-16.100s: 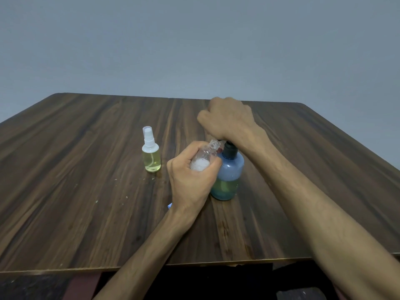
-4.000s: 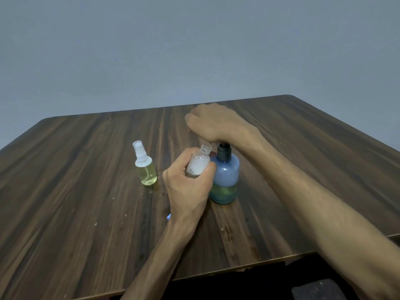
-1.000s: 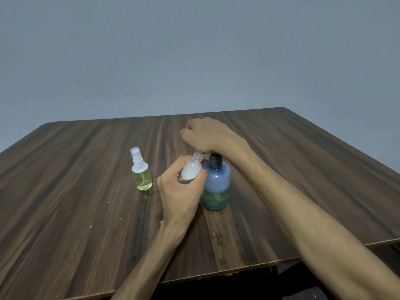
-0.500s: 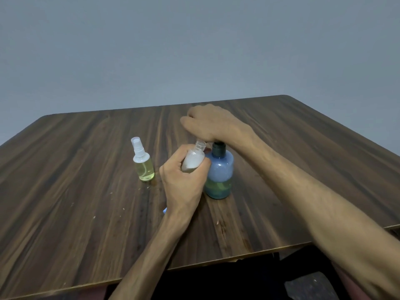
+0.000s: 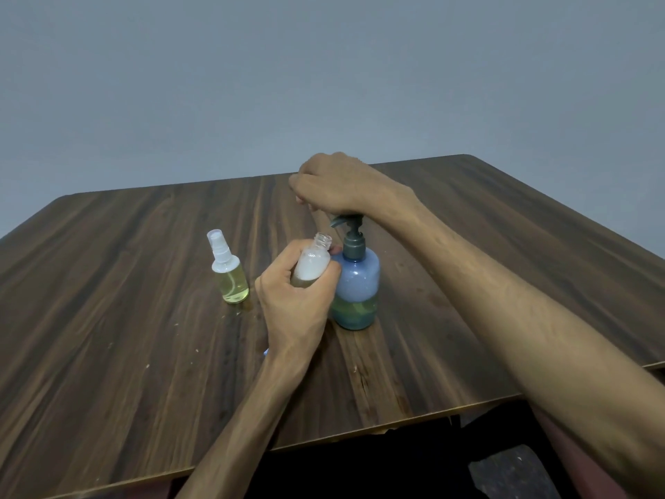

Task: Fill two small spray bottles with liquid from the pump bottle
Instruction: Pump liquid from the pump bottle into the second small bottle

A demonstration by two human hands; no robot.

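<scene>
Left hand (image 5: 295,300) grips the light, likely slippery open spray bottle (image 5: 312,262) round its body, neck under the pump bottle (image 5: 355,282) spout, while right hand (image 5: 334,185) presses its head.

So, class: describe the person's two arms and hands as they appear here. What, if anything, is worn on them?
Both forearms are bare right to the frame's lower edge: no sleeves or cuffs show. The left hand and right hand wear no gloves, and the wrists carry no watch or band. No rings show on the fingers in view, though some fingers are hidden. No markings are visible on either arm.
</scene>
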